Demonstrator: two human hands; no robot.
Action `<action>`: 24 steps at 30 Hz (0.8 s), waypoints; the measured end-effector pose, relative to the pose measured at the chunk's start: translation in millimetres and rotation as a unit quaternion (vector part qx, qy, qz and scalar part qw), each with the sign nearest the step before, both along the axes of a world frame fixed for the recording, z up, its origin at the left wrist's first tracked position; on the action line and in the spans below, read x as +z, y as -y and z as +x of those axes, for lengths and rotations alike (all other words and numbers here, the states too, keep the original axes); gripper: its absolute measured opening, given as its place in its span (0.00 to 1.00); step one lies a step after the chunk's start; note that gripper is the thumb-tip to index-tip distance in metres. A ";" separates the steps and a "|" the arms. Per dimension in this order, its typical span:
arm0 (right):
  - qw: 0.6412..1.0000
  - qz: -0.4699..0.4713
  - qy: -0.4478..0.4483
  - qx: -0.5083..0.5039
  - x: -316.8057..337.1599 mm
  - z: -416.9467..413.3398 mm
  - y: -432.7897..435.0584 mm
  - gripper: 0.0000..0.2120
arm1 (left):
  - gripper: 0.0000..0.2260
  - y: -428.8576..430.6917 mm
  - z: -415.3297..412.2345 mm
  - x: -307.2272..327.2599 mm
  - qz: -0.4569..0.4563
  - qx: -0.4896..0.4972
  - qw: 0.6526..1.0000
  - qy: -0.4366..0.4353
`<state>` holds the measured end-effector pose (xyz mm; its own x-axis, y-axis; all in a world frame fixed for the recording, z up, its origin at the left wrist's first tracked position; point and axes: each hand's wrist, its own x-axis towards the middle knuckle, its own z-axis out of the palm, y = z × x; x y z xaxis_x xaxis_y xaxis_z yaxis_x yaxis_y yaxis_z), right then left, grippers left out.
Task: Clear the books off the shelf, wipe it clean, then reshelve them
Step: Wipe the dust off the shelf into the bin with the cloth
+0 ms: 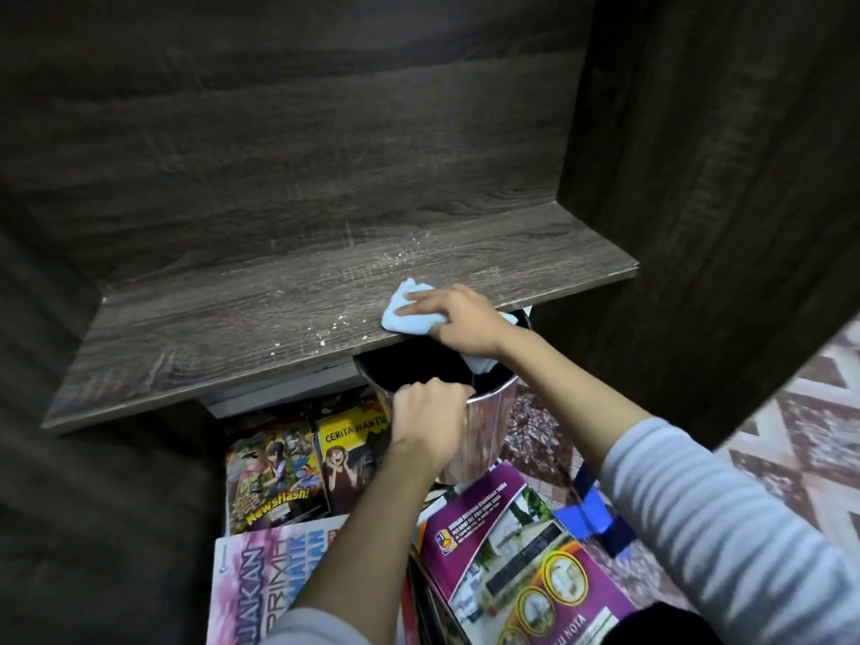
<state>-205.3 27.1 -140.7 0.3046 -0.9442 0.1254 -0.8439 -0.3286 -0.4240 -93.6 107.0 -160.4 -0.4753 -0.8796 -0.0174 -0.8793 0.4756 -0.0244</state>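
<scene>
While the right hand (460, 323) presses a pale blue cloth (400, 314) onto the front edge of the shelf (232, 328), its fingers lie fairly flat over the fabric, and a tail of the cloth hangs off the edge beneath the wrist. Seen from the head camera, the shelf is a dark, wood-grained board with no books standing on it. White crumbs (335, 325) are scattered along it, both just left of the cloth and further back towards the right corner.

The left hand (428, 421) is clenched over the rim of a shiny metal bin (484, 425), which sits just under the shelf edge, directly below the cloth (its inside looks black).

The books lie on the floor beneath the shelf. A comic titled "Newsflash!" (274, 472) lies beside another reading "Cerita Hantu" (349, 453). Nearer the camera are a pink-and-white workbook (265, 579), partly under the left forearm, and a purple book (512, 551) touching the foot of the bin. A small blue object (595, 509) lies just right of the purple book, too hidden to identify. The right arm wears a grey striped sleeve (721, 519), and patterned floor (800, 435) shows at the far right.
</scene>
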 end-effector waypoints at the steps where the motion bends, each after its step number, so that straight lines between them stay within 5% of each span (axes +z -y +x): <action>1: 1.000 -0.014 0.006 -0.003 -1.5 -1.5 -8.4 0.25 | 0.11 -0.7 -0.3 0.4 -0.001 0.001 1.000 0.003; 13: 0.996 -0.057 0.036 -0.059 -9.3 -19.4 -53.0 0.28 | 0.15 -6.6 0.2 -0.1 0.006 -0.042 0.999 0.022; 18: 0.995 -0.012 -0.052 -0.086 -10.1 -19.5 -51.9 0.30 | 0.15 -8.4 -3.9 1.1 0.003 -0.055 0.998 0.029; 24: 0.990 0.033 0.054 -0.124 22.8 -29.4 -41.1 0.26 | 0.16 -8.5 3.3 -1.8 0.014 -0.044 0.999 0.016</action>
